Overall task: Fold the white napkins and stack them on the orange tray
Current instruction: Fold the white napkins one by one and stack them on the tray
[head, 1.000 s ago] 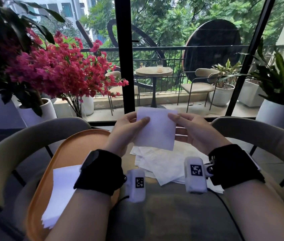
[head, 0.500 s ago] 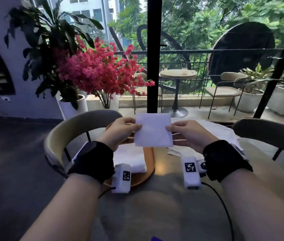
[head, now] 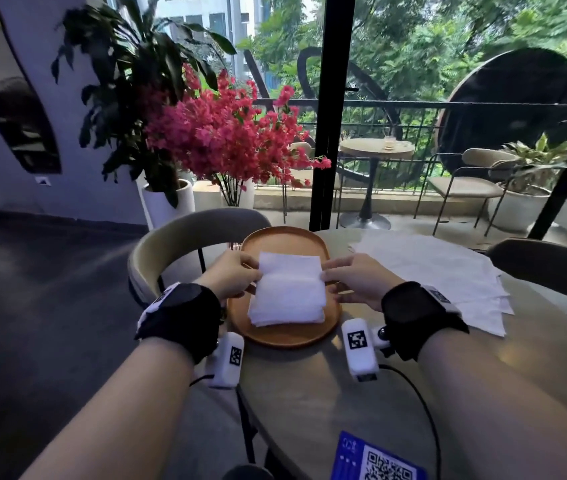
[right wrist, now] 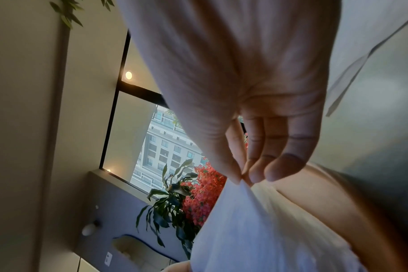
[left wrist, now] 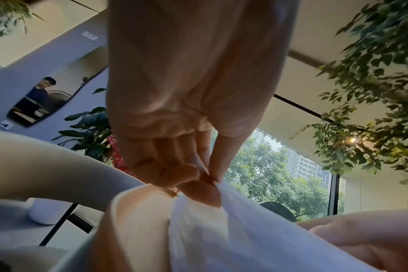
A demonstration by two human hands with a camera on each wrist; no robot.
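An orange oval tray lies on the round table and carries a stack of folded white napkins. Just over that stack I hold one folded napkin by its two sides. My left hand pinches its left edge, and in the left wrist view the thumb and fingers close on the cloth. My right hand pinches the right edge, with the pinch on the white cloth plain in the right wrist view. Unfolded napkins lie spread at the right.
A grey chair back stands behind the tray at the table's far left, another chair at the right. A blue QR card lies at the near table edge. Potted plants and pink flowers stand by the window.
Both hands have brought the folded napkin down and leftward from mid-air to just above the stack on the tray. The head view has turned so the tray sits at centre.
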